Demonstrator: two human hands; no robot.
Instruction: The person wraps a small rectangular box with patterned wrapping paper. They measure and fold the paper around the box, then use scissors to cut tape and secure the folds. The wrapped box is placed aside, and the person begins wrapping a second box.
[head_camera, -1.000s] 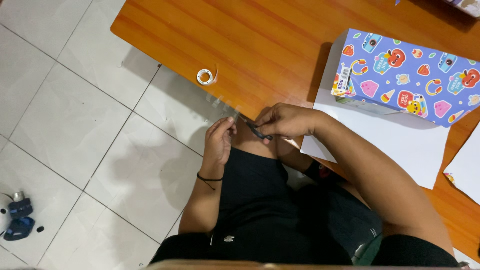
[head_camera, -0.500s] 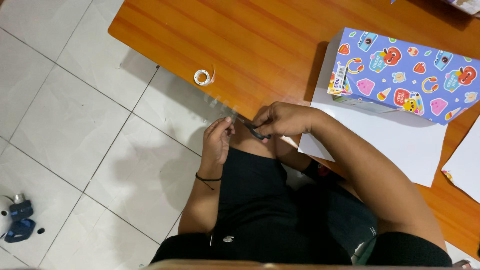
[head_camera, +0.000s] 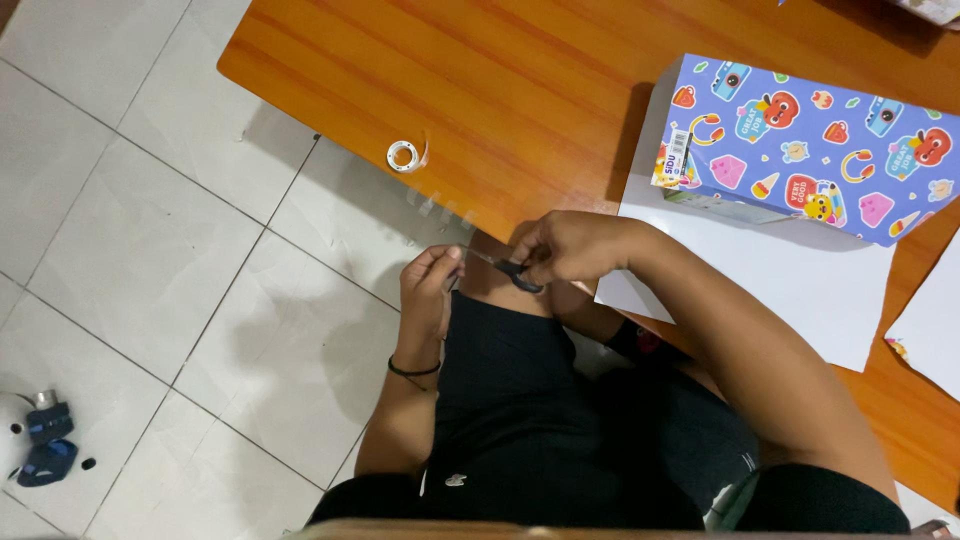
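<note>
Floor (head_camera: 130, 230): pale square tiles with grey joints, filling the left half of the view.
Table (head_camera: 480, 90): orange wooden top running diagonally; its near edge passes just above both hands.
Person: seated at the table edge in dark clothing, forearms brought together over the lap.
White sheet (head_camera: 770, 280): lies flat on the table at the right, partly under the wrapped box; a second white sheet (head_camera: 930, 320) shows at the right edge.
Wrapped box (head_camera: 810, 150): covered in purple paper printed with cartoon stickers, resting on the white sheet, well apart from the hands.
Right hand (head_camera: 575, 248): closed around the black handles of a pair of scissors (head_camera: 510, 270), blades pointing left toward the other hand.
Left hand (head_camera: 428, 290): fingers curled in, thumb and fingertips pinching a short clear piece of tape (head_camera: 455, 262) just at the scissor tips; a thin black band sits on the wrist.
Dark gear (head_camera: 40, 450): blue-black object on the floor, lower left, far from the person.
Tape roll (head_camera: 406, 155): small, white-cored, sitting on the table close to its edge, up and left of the hands.
Tape strips (head_camera: 440, 208): several short clear pieces hanging from the table edge, between the roll and the hands.
</note>
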